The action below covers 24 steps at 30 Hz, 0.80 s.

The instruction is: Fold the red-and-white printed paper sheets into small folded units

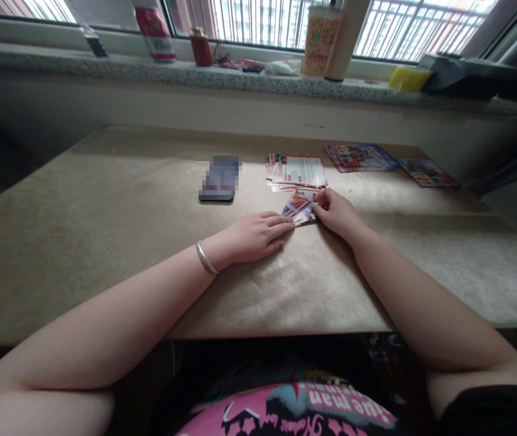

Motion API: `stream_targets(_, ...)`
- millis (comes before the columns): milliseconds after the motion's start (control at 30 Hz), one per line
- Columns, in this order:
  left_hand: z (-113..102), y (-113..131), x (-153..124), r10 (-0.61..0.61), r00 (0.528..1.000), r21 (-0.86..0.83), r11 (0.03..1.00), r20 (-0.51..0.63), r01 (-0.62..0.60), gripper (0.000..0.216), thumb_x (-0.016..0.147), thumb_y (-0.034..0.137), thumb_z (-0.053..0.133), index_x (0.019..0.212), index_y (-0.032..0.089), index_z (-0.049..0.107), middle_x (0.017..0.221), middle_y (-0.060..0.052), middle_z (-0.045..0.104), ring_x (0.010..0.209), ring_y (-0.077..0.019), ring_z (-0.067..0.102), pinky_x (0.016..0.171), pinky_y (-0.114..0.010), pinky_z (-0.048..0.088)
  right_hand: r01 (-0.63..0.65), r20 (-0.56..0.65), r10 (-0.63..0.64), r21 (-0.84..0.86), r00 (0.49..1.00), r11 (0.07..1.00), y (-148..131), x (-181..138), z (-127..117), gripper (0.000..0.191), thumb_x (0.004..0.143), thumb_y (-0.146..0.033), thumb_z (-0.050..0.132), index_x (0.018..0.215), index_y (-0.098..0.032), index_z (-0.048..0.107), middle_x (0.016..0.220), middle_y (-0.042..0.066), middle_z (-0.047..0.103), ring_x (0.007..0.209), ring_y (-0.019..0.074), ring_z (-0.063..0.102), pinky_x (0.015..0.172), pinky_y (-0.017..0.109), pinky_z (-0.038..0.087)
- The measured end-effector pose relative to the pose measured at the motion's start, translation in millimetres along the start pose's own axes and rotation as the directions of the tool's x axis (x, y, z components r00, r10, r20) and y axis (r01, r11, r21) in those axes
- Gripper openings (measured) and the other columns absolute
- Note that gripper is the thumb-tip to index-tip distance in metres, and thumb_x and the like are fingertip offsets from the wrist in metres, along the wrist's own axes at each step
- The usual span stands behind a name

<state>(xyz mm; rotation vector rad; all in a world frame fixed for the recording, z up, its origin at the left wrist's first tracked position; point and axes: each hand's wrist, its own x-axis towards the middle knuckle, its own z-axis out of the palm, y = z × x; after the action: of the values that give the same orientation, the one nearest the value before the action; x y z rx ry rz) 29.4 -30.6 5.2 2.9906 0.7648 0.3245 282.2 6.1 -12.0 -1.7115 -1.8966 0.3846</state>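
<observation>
A small, colourful printed card packet (pixel 297 208) lies on the table; I cannot tell whether it is folded paper or a sleeve. My right hand (pixel 337 213) pinches its right edge between thumb and fingers. Palm down on the table, my left hand (pixel 258 235) has its fingers stretched out, the fingertips touching the packet's lower left edge. Just beyond the packet is a loose stack of white cards with red borders (pixel 303 170), with printed text on the top one. Part of another card shows between this stack and the packet.
A dark phone (pixel 220 179) lies left of the cards on the tan tabletop (pixel 117 230). Colourful card packs (pixel 360 157) and another small pile (pixel 427 172) sit at the back right. A can (pixel 155 33), a red lighter (pixel 200 48) and a patterned cup (pixel 320 42) stand on the windowsill.
</observation>
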Motion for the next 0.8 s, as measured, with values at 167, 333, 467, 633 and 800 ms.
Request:
stream_targets(167, -1.0, 2.1, -0.1, -0.021, 0.999, 0.015, 1.0, 0.026, 0.021, 0.047, 0.099, 0.035, 0.046, 0.141, 0.013, 0.049, 0.144, -0.011, 0.053, 0.131, -0.0224, 0.049, 0.113, -0.036, 0.038, 0.009, -0.016, -0.01, -0.032, 1.0, 0.999, 1.2, 0.7, 1.1, 0.007, 0.08, -0.022, 0.061, 0.085, -0.023, 0.055, 0.079, 0.002, 0.066, 0.071, 0.0178, 0.058, 0.066, 0.03, 0.043)
stream_targets(333, -1.9, 2.7, -0.2, -0.036, 0.999, 0.013, 0.999, 0.032, 0.036, 0.046, 0.099, 0.035, 0.047, 0.14, 0.014, 0.05, 0.144, -0.01, 0.053, 0.13, -0.0223, 0.05, 0.113, -0.036, 0.039, -0.007, -0.012, 0.006, -0.043, 1.0, 0.999, 1.5, 1.5, 2.7, 0.009, 0.079, -0.022, 0.061, 0.081, -0.023, 0.052, 0.076, 0.001, 0.064, 0.068, 0.0175, 0.056, 0.065, 0.03, 0.042)
stream_targets(467, -0.4, 2.3, -0.1, -0.033, 0.999, 0.014, 0.999, 0.02, 0.033, 0.046, 0.099, 0.034, 0.047, 0.141, 0.014, 0.05, 0.145, -0.01, 0.052, 0.131, -0.0222, 0.05, 0.114, -0.036, 0.038, 0.036, -0.035, -0.039, -0.085, 0.999, 0.996, 1.9, 0.7, 0.7, 0.007, 0.078, -0.019, 0.06, 0.077, -0.022, 0.055, 0.075, 0.002, 0.063, 0.067, 0.0184, 0.056, 0.064, 0.031, 0.043)
stream_targets(633, 0.7, 2.5, 0.1, -0.021, 0.999, 0.02, 1.0, 0.03, 0.021, 0.047, 0.1, 0.034, 0.045, 0.142, 0.013, 0.049, 0.145, -0.011, 0.052, 0.133, -0.022, 0.048, 0.115, -0.036, 0.037, 0.273, -0.134, -0.309, -0.235, 0.942, 0.933, -6.0, -8.7, -10.9, 0.002, 0.078, -0.021, 0.066, 0.078, -0.02, 0.067, 0.09, 0.01, 0.068, 0.087, 0.026, 0.058, 0.081, 0.039, 0.047)
stream_targets(800, 0.9, 3.4, 0.0, -0.028, 0.999, 0.024, 0.999, 0.025, 0.028, 0.048, 0.1, 0.034, 0.045, 0.142, 0.013, 0.048, 0.146, -0.011, 0.051, 0.133, -0.0223, 0.047, 0.115, -0.036, 0.036, 0.611, 0.102, -0.605, -0.221, 0.789, 0.76, -23.3, -22.4, -16.4, 0.013, 0.085, -0.024, 0.063, 0.083, -0.024, 0.076, 0.091, 0.004, 0.074, 0.092, 0.0238, 0.06, 0.09, 0.04, 0.046)
